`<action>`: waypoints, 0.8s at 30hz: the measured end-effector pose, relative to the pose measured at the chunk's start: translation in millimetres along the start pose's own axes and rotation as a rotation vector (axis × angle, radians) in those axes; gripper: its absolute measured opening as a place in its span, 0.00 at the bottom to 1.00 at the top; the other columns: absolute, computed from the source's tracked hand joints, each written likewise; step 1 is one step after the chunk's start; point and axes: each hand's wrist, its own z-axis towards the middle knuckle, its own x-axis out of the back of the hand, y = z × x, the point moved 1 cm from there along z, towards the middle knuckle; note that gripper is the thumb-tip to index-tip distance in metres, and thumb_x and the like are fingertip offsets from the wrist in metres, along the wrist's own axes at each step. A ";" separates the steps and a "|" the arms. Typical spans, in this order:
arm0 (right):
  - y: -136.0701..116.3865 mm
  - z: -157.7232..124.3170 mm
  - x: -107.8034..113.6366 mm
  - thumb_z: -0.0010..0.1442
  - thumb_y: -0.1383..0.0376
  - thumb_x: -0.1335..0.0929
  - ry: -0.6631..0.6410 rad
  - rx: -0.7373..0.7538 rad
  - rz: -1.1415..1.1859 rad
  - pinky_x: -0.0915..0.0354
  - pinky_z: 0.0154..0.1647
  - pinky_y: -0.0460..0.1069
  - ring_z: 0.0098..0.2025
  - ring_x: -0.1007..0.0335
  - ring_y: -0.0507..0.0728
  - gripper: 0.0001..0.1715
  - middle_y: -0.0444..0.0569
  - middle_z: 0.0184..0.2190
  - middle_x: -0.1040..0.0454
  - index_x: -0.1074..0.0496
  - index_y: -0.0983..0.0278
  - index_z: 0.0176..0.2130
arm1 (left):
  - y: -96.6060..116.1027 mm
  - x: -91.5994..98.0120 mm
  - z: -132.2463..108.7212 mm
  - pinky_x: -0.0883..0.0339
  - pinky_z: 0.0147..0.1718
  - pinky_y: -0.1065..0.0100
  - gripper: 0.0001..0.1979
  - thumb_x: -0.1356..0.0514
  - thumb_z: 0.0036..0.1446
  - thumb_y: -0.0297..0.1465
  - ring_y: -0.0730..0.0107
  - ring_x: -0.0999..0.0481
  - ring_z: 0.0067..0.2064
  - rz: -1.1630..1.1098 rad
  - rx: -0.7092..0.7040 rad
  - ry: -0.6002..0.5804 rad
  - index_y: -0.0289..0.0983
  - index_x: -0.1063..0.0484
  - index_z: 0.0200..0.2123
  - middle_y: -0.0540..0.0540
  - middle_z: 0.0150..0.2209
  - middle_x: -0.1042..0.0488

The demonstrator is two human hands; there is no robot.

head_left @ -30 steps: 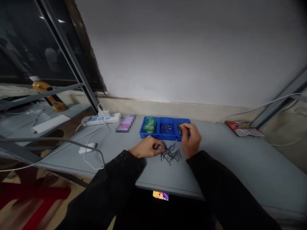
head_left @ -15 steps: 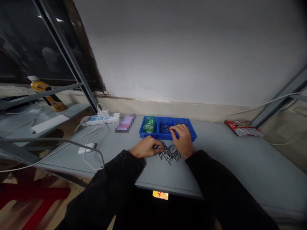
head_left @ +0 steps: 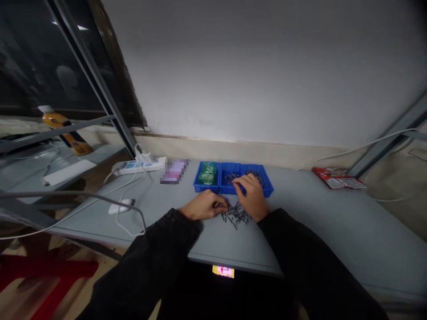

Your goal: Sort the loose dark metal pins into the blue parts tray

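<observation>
Although both sit close to the same parts, the person's left hand (head_left: pixel 203 205) and right hand (head_left: pixel 252 198) are apart, not touching each other. The left hand lies curled on the grey tabletop (head_left: pixel 333 213), its fingertips (head_left: pixel 224 206) against the left side of a loose heap of dark metal screws (head_left: pixel 236 215); whether they pinch any cannot be told. The heap sits between the hands, just in front of a row of three joined blue plastic bins (head_left: pixel 207 189) near the tabletop's far edge. The right hand arches over the bins' near wall, its fingers (head_left: pixel 237 183) reaching toward the middle bin, and any grip is hidden. The left bin holds small green parts, while the middle and right bins hold dark screws.

Further left along the far edge lie a blurred flat object (head_left: pixel 174 171) and a white power strip (head_left: pixel 138 167). A white corded mouse (head_left: pixel 120 206) rests nearer the left edge, and red printed packets (head_left: pixel 338 178) lie at the far right.
</observation>
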 end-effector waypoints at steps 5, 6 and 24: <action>-4.0 1.3 1.4 0.67 0.69 0.36 -0.010 0.040 0.036 0.38 0.47 0.57 0.42 0.34 0.60 0.08 0.49 0.35 0.25 0.27 0.62 0.39 | 1.4 0.7 0.2 0.42 0.27 0.71 0.07 0.38 0.63 0.32 0.73 0.31 0.24 0.021 0.013 0.010 0.37 0.20 0.37 0.50 0.24 0.27; -5.2 1.5 1.9 0.67 0.69 0.36 -0.019 0.052 0.050 0.38 0.48 0.57 0.42 0.34 0.60 0.08 0.49 0.36 0.25 0.27 0.62 0.40 | 1.3 0.9 0.3 0.42 0.27 0.71 0.07 0.38 0.63 0.33 0.73 0.32 0.24 0.030 0.021 0.023 0.37 0.20 0.37 0.51 0.23 0.29; -9.4 0.4 2.2 0.70 0.67 0.37 -0.129 0.133 0.148 0.36 0.48 0.56 0.41 0.34 0.59 0.09 0.49 0.36 0.24 0.28 0.62 0.42 | 0.2 6.2 -0.1 0.45 0.28 0.71 0.14 0.48 0.71 0.38 0.75 0.38 0.25 0.010 0.108 0.430 0.34 0.29 0.44 0.54 0.23 0.36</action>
